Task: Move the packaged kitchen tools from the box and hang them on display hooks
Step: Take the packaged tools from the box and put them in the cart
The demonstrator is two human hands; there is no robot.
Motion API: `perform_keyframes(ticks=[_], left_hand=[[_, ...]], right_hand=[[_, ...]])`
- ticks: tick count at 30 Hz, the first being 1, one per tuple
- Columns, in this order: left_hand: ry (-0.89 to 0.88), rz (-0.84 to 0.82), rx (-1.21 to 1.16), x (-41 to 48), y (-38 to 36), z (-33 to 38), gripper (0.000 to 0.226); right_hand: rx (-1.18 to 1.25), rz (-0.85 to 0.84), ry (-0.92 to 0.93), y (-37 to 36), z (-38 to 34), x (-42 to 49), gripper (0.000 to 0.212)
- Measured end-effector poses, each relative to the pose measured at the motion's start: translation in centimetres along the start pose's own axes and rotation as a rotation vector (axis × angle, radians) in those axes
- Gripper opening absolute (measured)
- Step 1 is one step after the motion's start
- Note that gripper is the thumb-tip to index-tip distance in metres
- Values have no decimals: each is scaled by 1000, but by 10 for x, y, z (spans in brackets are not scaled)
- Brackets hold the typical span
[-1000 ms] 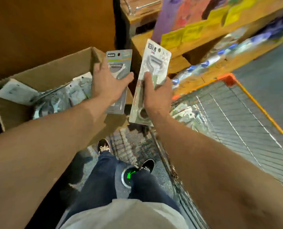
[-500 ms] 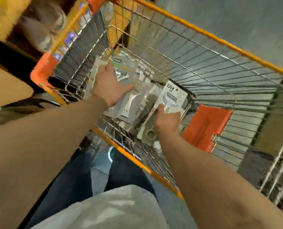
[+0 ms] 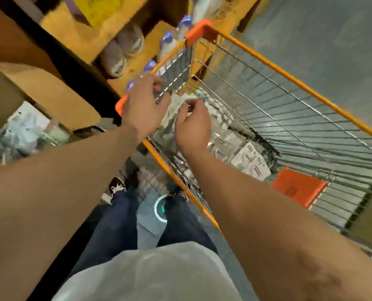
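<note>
Both hands hover over the near left corner of the wire cart [image 3: 289,77]. My left hand [image 3: 144,105] holds nothing, its fingers loosely curled above the cart's rim. Just to its right, my right hand [image 3: 193,124] is empty too, fingers loosely bent. White carded kitchen tool packages [image 3: 251,162] lie on the cart floor, with more blurred packs [image 3: 222,135] under and beyond my hands. At the left edge the cardboard box [image 3: 50,94] stands open, and several packaged tools [image 3: 24,131] show inside it.
Wooden shelving [image 3: 137,61] with grey bundles and bottles runs behind the cart's far corner. An orange flap [image 3: 298,187] hangs at the cart's right end. My legs and shoes stand on the floor between box and cart. Grey floor lies beyond the cart.
Both hands have let go of their packages, which now lie in the cart. The hands have lifted to the cart's near left corner, and the view has swung back left so the box shows again.
</note>
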State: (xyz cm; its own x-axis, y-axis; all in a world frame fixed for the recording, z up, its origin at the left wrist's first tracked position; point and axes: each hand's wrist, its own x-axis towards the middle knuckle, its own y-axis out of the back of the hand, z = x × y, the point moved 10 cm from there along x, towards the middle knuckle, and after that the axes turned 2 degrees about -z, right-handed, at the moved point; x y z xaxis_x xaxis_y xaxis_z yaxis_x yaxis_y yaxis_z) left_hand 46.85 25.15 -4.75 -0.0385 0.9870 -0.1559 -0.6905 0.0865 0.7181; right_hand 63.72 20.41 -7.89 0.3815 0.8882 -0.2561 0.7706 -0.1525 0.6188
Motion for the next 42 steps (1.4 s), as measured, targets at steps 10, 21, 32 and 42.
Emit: perform_keyframes(ticks=[10,21,32,42], left_hand=[[583,394,-35,-84,219,-297,23],[1110,35,-1,-149,200,-542,56],[1149,-16,115,-136,175,-603,103],[1162,39,21,-134,175,-599,100]], right_hand=[[-61,-462,432,-268,-215,-121,21],[-615,-743,166,-509,-131,-154,40],[-710,-752,137,-559,-101,-126,94],[-462,-609,148,-540,-121,-125,67]])
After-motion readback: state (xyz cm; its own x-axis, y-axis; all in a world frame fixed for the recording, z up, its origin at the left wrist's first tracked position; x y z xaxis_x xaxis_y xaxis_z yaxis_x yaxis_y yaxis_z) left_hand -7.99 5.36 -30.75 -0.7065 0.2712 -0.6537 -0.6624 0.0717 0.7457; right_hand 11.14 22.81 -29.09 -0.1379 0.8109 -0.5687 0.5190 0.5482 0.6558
